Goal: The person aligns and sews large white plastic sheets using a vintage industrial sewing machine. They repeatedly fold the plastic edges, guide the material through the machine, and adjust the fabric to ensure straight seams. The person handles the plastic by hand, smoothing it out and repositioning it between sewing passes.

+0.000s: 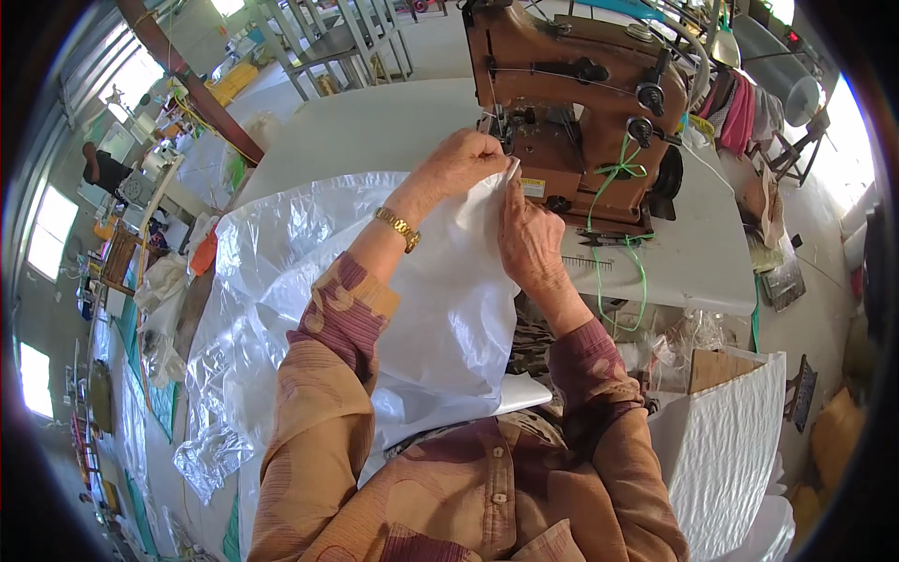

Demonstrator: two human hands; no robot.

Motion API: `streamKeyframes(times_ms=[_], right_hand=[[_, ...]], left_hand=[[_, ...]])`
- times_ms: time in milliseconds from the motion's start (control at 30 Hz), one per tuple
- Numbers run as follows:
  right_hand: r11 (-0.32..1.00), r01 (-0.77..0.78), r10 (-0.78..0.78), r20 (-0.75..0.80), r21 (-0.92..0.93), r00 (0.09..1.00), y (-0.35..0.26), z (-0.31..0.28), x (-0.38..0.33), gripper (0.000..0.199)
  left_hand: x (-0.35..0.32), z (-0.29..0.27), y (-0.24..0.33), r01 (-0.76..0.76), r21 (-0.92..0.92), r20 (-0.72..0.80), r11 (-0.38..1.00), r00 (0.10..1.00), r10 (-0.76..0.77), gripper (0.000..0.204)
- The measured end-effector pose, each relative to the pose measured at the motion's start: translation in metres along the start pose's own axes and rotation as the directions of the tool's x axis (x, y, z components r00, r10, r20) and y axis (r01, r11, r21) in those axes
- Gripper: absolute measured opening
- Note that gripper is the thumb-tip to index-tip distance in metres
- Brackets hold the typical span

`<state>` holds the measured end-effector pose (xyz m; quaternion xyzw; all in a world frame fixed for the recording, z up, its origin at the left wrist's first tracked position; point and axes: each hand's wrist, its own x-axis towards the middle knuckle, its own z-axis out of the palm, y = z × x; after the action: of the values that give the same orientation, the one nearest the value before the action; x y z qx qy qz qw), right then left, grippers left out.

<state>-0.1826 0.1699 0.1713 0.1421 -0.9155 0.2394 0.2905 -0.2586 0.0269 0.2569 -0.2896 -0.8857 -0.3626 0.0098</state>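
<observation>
A white woven sack (449, 309) is lying across the pale work table (375, 122), its upper corner raised to the needle area of a brown industrial sewing machine (581, 103). The left hand (464, 161) is resting on top of this corner, fingers curled together and pinching the sack's edge just beside the machine head. The right hand (527, 239) is lying along the sack's right edge, fingers extended and close together, pressing the fabric upward toward the same corner. A gold wristwatch (400, 228) is showing on the left wrist. A clear plastic liner (253, 309) is spreading from beneath the sack toward the table's left side. Green cord (623, 169) is hanging from the machine's front. A white-wrapped box (726, 431) is standing at lower right, near the person's right elbow.
</observation>
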Motion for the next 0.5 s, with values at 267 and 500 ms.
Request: streamKeyframes(times_ms=[267, 500], right_hand=[[0.989, -0.022, 0.031, 0.064, -0.148, 0.997, 0.002, 0.004, 0.003, 0.061], [0.996, 0.077, -0.071, -0.096, 0.052, 0.993, 0.004, -0.020, 0.003, 0.037]], left_hand=[[0.003, 0.009, -0.004, 0.049, 0.084, -0.019, 0.995, 0.999, -0.047, 0.037], [0.004, 0.013, -0.015, -0.035, 0.118, -0.109, 0.992, 0.993, 0.048, 0.029]])
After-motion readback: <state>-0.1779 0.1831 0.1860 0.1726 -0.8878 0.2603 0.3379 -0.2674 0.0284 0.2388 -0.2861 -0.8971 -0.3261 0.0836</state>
